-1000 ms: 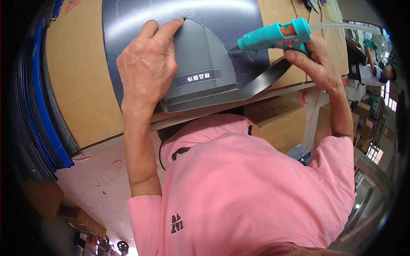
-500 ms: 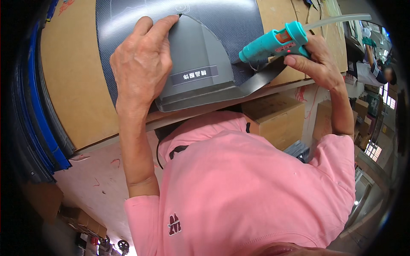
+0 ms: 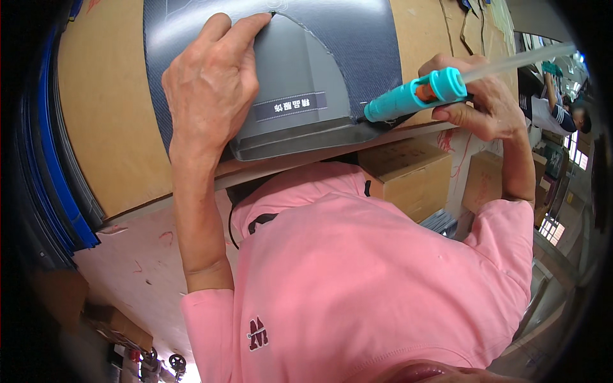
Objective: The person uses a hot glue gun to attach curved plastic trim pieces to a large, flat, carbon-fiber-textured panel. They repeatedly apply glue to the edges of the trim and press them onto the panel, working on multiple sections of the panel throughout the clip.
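In my right hand (image 3: 482, 105) is a teal hot glue gun (image 3: 415, 96), with a pale glue stick (image 3: 520, 62) out of its back. Its nozzle points left at the right corner of a grey arch-shaped panel (image 3: 287, 73), where a dark strip (image 3: 294, 140) runs along the near edge. Whether the nozzle touches the panel cannot be told. My left hand (image 3: 214, 83) lies over the panel's left side, fingertips pinched at the top of the arch by a small black tip. What they grip is mostly hidden. Beneath the panel is a dark blue textured sheet (image 3: 377, 38).
A brown board (image 3: 105, 127) covers the worktop. Blue and black sheets (image 3: 64, 159) stand at its left edge. Cardboard boxes (image 3: 415, 182) sit below the table front. Another person (image 3: 552, 108) is at the far right.
My right hand has brought the glue gun's nozzle down to the panel's near right corner. The strip's raised curved end at the right is now mostly behind the gun. My left hand stays at the arch's top.
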`<state>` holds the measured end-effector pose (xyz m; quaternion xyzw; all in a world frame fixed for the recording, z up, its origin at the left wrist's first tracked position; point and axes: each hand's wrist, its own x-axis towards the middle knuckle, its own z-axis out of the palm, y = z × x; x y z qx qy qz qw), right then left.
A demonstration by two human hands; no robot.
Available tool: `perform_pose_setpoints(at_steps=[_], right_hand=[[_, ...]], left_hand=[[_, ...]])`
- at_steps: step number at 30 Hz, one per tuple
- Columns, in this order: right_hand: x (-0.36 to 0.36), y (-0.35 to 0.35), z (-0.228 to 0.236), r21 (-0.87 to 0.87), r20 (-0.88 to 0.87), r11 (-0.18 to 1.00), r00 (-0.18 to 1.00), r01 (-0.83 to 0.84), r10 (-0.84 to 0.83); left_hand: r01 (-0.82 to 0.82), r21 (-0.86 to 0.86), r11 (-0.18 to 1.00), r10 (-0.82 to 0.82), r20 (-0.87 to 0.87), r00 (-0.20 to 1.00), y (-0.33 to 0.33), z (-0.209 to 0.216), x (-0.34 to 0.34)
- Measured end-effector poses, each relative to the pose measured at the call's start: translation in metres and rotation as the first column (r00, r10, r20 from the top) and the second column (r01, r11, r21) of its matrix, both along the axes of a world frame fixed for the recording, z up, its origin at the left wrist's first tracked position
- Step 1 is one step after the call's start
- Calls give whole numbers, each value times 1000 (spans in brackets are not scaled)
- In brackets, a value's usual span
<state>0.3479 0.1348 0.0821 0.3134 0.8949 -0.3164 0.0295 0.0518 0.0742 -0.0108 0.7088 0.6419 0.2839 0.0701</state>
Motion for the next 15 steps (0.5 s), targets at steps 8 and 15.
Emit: perform_pose_setpoints(at_steps=[8, 15], right_hand=[[-13, -6, 8, -32, -32, 998, 998, -55, 54], [-7, -12, 1, 130, -108, 990, 991, -59, 73]], left_hand=[[-10, -5, 1000, 10, 9, 1000, -1, 0, 1], [-8, 11, 1000, 8, -6, 1000, 0, -1, 0]])
